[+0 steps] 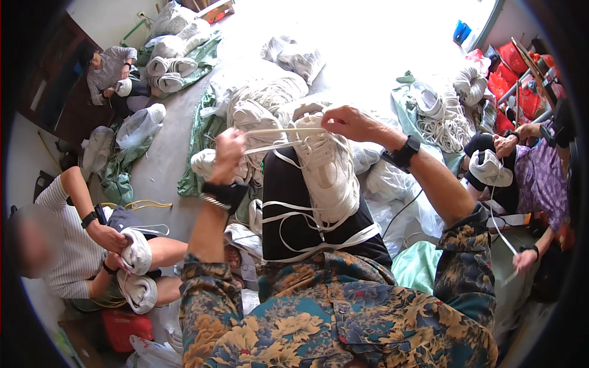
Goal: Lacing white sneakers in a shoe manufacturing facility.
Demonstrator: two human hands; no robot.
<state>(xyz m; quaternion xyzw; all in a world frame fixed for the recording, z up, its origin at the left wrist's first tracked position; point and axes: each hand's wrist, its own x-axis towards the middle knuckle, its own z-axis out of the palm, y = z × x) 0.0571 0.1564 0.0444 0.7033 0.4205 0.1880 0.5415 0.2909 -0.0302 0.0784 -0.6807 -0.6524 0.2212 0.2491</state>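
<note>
A white lace-up sneaker [334,187] rests on my black-clad thigh, its toe toward me. White shoelaces [270,146] run taut from its upper eyelets to my left hand [228,152], which is closed round them left of the shoe. Over the shoe's ankle end, my right hand [353,125] pinches a lace strand between thumb and fingers. More lace hangs loose across the toe and over my lap. Just beyond my hands lie other white shoes [253,116] in a heap.
Bundles of white laces [445,126] lie at the right. A co-worker [80,239] at left handles white shoes; another [540,172] at right pulls a lace. A third person [113,73] sits far left. A green plastic bag [417,267] is beside my right thigh.
</note>
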